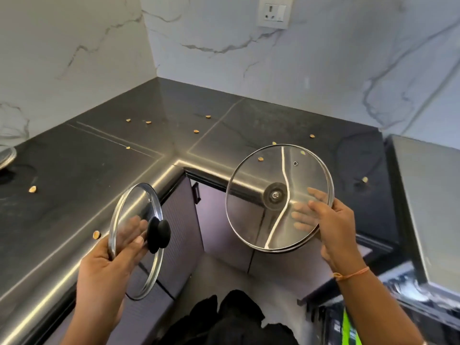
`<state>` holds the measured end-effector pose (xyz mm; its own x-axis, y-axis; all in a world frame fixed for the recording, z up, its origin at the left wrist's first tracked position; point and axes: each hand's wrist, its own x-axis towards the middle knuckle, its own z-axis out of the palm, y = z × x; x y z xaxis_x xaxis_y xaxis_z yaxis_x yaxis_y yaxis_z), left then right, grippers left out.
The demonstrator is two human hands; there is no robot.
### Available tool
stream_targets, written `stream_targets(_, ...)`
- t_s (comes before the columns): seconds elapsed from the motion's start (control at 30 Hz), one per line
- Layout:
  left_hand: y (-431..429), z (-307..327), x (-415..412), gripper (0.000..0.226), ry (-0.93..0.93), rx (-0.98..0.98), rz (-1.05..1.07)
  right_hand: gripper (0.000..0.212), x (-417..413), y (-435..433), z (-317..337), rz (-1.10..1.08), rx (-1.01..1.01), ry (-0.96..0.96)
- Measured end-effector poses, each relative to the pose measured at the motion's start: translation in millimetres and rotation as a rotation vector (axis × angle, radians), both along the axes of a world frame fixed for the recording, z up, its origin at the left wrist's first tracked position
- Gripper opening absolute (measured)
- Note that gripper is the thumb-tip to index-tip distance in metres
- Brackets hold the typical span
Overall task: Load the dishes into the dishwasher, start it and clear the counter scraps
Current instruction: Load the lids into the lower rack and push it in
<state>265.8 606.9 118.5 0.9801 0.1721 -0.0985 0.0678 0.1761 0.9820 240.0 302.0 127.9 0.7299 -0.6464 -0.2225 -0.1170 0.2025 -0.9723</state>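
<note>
From the head view, the left hand sits in the lower left of the frame, its grip closed on the rim of a small glass lid. The thumb lies on the near face beside the black knob, and the fingers show through the glass behind. This lid is tilted steeply, edge toward the camera, over the front edge of the bench. The right hand, right of centre, has its grip closed on the right rim of a large glass lid. Its thumb is on the near face and its fingers are spread behind the glass. The large lid faces the camera, showing a centre screw and washer, and it hangs in the air above the inner corner of the bench. An orange thread band circles the right wrist. Small tan scraps lie scattered across the black bench, well apart from each other; two show through the large lid. A wall socket sits on the marble wall at top. A round metal object is cut off at the left edge.
</note>
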Motion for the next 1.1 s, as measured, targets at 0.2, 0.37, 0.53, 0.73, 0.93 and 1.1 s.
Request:
stream_targets(0.2, 40, 7, -63, 0.032, -0.013, 0.014, -0.158, 0.025, -103, 50, -3, -0.231, 0.038, -0.085)
stream_targets(0.37, 67, 1, -112, 0.032, 0.017, 0.041, -0.294, 0.027, -192, 93, -14, -0.366, 0.112, -0.066)
stream_targets(0.53, 65, -10, -153, 0.030, 0.076, 0.079, -0.433, 0.025, -283, 115, -19, -0.521, 0.144, -0.024)
stream_targets(0.73, 33, -24, -207, 0.026, 0.121, 0.108, -0.605, 0.028, -382, 109, -23, -0.630, 0.093, 0.024)
stream_targets(0.93, -21, -23, -281, 0.026, 0.110, 0.193, -0.759, 0.028, -478, 76, -43, -0.769, 0.125, 0.073)
stream_targets(1.1, -78, -25, -358, 0.026, 0.105, 0.178, -0.809, 0.024, -554, 47, -38, -0.769, 0.106, 0.076)
